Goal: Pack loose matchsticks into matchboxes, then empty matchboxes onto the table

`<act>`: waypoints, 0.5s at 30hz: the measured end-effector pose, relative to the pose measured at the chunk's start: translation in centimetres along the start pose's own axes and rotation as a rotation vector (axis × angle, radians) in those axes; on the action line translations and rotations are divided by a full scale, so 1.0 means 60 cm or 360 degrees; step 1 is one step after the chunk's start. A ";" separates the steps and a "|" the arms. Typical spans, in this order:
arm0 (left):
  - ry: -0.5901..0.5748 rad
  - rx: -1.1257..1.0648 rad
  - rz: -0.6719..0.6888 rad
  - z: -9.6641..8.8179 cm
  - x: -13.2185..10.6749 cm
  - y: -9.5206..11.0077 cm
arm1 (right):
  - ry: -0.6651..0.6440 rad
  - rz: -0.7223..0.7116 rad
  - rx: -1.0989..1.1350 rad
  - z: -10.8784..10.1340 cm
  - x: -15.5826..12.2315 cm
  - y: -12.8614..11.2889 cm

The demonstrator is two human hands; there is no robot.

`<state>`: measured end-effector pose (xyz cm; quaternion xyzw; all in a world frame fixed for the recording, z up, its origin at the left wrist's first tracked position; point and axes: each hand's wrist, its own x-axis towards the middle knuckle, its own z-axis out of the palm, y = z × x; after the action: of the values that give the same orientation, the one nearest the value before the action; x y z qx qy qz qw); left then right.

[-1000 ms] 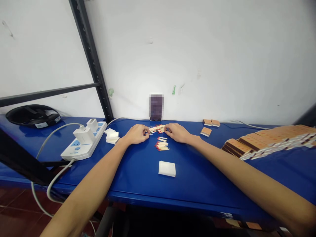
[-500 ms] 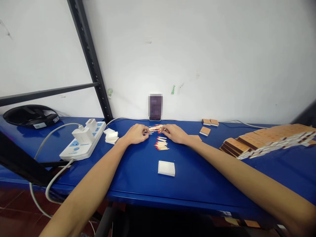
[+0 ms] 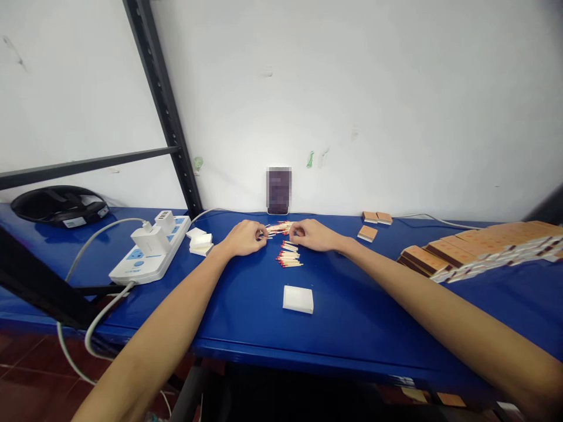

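Both my hands reach to the middle of the blue table, on either side of a loose pile of red-tipped matches (image 3: 278, 228). My left hand (image 3: 248, 238) is at the pile's left edge, its thumb and fingers curled together in a pinch; what is between them is too small to make out. On the right, my right hand (image 3: 313, 235) is closed, its fingertips on a match at the far end of a neat row of matches (image 3: 289, 256). The row's heads point left. Nearer to me lies a small white matchbox tray (image 3: 298, 299).
More white trays (image 3: 200, 242) are stacked left of my left hand. Several brown matchboxes (image 3: 367, 233) lie at the back right, beside long stacked rows of matchboxes (image 3: 475, 249). A power strip (image 3: 149, 255), black post (image 3: 165, 105) and headset (image 3: 59, 206) occupy the left. A phone (image 3: 278, 190) leans on the wall.
My right hand has come slightly nearer, from the pile to the far end of the match row. My left hand stays at the pile, and the view has shifted slightly.
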<state>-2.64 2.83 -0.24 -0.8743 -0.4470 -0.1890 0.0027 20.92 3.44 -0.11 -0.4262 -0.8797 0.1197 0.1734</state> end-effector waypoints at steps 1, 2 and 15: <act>0.0001 0.0001 0.0004 0.000 0.000 -0.001 | 0.0060 0.0015 -0.0018 0.000 0.001 0.002; 0.0001 0.0003 0.0012 0.001 0.001 -0.001 | 0.0124 0.0026 -0.0054 0.001 0.002 0.006; -0.0003 -0.0014 -0.0005 0.000 0.000 0.001 | 0.0211 -0.0002 -0.0375 0.030 0.002 0.023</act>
<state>-2.57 2.79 -0.20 -0.8739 -0.4475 -0.1900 -0.0018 21.07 4.26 -2.22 -0.4500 -0.8746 -0.0129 0.1799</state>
